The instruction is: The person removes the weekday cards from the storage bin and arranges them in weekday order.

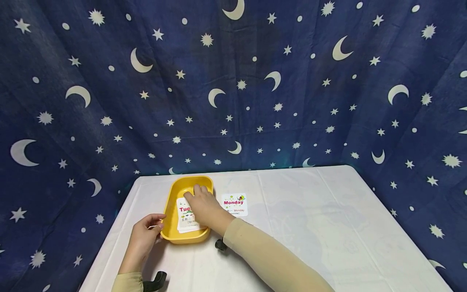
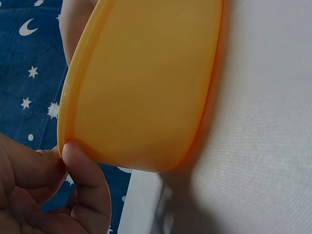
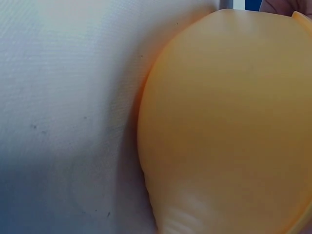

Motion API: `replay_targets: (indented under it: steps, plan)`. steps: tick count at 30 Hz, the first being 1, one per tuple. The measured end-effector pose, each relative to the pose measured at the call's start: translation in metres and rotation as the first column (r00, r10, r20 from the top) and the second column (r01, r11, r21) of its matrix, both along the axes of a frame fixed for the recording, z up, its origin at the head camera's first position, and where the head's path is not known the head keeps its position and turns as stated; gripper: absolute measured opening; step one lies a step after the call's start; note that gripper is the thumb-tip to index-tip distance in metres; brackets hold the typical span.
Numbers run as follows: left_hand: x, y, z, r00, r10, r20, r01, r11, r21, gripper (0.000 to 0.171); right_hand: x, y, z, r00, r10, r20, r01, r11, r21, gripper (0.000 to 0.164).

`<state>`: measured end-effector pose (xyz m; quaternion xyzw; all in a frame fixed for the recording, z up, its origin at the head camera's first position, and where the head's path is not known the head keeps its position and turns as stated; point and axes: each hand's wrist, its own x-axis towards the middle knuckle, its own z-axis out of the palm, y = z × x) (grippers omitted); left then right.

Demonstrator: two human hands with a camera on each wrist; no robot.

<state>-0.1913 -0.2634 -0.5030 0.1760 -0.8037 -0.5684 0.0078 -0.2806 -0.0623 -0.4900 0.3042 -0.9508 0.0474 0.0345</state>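
A yellow plastic tray [image 1: 169, 211] with rounded corners stands on the left part of the table. My left hand [image 1: 143, 240] pinches its near left rim; in the left wrist view the thumb [image 2: 85, 183] lies against the outer wall. Inside the tray is a small stack of white cards, topped by a "Tuesday" card [image 1: 184, 217]. Over the right side of this stack reaches my right hand [image 1: 205, 207], covering part of the word. Whether its fingertips pinch a card is hidden. Only the tray's outer wall [image 3: 224, 117] fills the right wrist view.
A "Monday" card [image 1: 234, 205] lies face up on the table, right of the tray. White cloth covers the table [image 1: 310, 243]. Behind and at the sides hangs a dark blue curtain [image 1: 248, 97] with moons and stars. Black wrist mounts [image 1: 155, 282] sit at both wrists.
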Motion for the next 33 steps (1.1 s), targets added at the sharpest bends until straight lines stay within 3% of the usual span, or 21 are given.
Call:
replay_targets:
  steps: [4,16,29,33]
  plan:
    - [0.0,-0.001,0.0,1.0,-0.002,0.001,0.002,1.0,-0.001,0.033,0.0,0.002,0.004,1.0,0.013,0.008,-0.013,1.0,-0.006,0.078]
    - [-0.001,-0.001,-0.001,1.0,-0.001,0.007,0.001,1.0,0.0,0.032,-0.003,0.008,0.011,0.994,0.001,0.11,0.017,0.988,-0.156,0.066]
    - [-0.002,0.0,0.0,1.0,0.005,0.007,-0.005,1.0,0.0,0.032,-0.011,0.018,0.011,0.976,0.035,0.217,0.061,0.904,-0.422,0.049]
    - [-0.001,-0.001,0.0,1.0,0.008,0.003,-0.008,1.0,-0.003,0.031,-0.01,0.02,0.012,0.964,0.02,0.265,0.112,0.873,-0.474,0.043]
